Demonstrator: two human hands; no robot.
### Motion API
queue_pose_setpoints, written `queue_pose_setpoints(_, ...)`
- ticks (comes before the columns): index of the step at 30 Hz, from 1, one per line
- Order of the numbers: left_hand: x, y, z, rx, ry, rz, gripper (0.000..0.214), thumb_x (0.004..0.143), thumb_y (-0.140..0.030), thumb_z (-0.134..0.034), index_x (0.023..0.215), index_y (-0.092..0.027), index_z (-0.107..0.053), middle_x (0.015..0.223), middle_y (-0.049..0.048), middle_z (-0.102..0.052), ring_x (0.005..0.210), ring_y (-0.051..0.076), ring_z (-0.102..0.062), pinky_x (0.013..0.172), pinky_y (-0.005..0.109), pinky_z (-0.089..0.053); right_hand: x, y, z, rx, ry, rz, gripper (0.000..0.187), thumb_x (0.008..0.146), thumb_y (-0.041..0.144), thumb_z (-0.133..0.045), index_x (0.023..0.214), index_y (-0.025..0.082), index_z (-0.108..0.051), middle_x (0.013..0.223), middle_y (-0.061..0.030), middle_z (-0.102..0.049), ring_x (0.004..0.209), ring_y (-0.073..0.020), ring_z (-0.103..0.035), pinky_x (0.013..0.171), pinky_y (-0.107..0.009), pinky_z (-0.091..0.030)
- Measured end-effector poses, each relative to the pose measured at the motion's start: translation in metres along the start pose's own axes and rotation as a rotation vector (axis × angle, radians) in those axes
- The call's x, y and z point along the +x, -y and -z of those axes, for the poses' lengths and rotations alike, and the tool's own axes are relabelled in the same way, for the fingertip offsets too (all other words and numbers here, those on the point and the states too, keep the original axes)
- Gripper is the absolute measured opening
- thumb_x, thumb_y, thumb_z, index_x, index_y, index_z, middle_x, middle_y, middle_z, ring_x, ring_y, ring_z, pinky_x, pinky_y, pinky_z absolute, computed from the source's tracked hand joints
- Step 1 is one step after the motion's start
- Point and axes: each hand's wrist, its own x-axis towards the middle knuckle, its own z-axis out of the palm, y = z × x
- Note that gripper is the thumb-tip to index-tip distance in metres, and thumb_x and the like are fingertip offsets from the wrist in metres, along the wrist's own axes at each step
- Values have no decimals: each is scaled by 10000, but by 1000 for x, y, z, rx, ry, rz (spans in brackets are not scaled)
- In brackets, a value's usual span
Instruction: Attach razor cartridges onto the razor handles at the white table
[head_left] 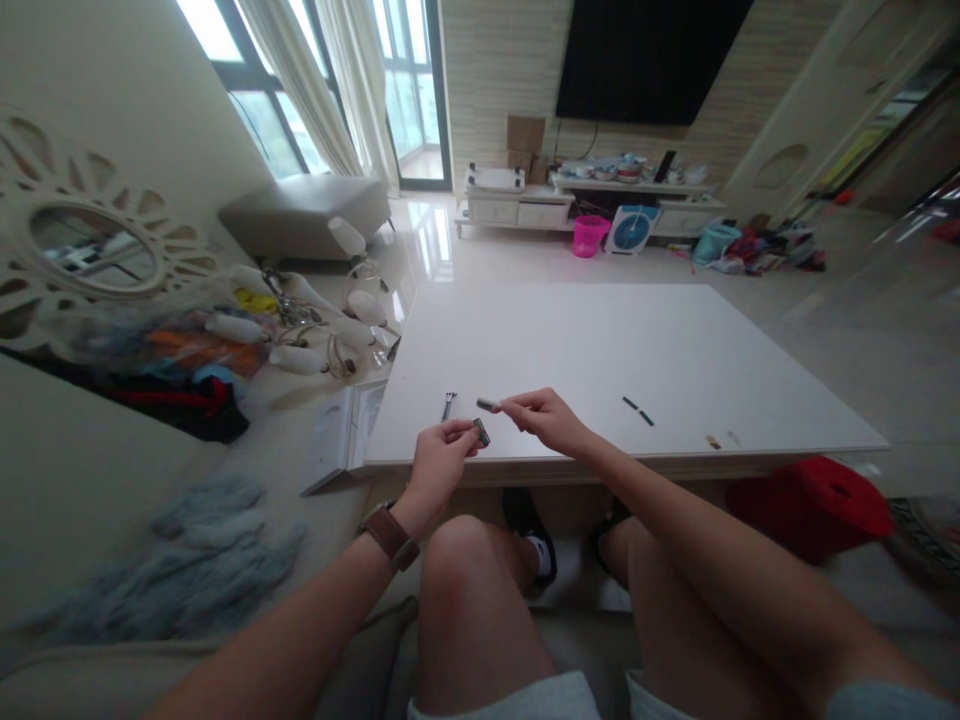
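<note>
I log the left hand (439, 460), grip pinched on a small dark green piece (481, 432); right hand (553, 420), grip pinched on a slim greyish piece (486, 404), both over the white desk (577, 340). I count two green strips (646, 418) lying rightward.

Beyond the right fingers (519, 409), the table (570, 335) is open; green strips (646, 418) obstruct farther right, a slim tool (448, 405) past the left fingers (457, 428).

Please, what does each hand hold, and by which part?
Left hand: small dark-green piece, by its left edge. Right hand: small grayish piece, by its right end.
</note>
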Motion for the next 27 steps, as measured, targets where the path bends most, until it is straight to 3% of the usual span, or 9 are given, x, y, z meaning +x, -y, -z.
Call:
queue_pose_setpoints(8,0,-1,-1,-11,-22,9,238,694,-282,-741,845,-101,-713,737,74,-736,682,138,-653,677,253,-481,3,-8,7,111,-38,-109,460,894,513,-539,964,119,-766,526,39,-460,486,-79,-362,492,-233,-289)
queue_pose_setpoints(27,1,-3,-1,-46,42,-95,246,721,-325,-763,863,-127,-729,765,66,-739,726,158,-674,676,263,-496,0,1,6,-41,8,-109,450,877,499,-560,975,121,-782,550,30,-469,510,-82,-378,504,-227,-288)
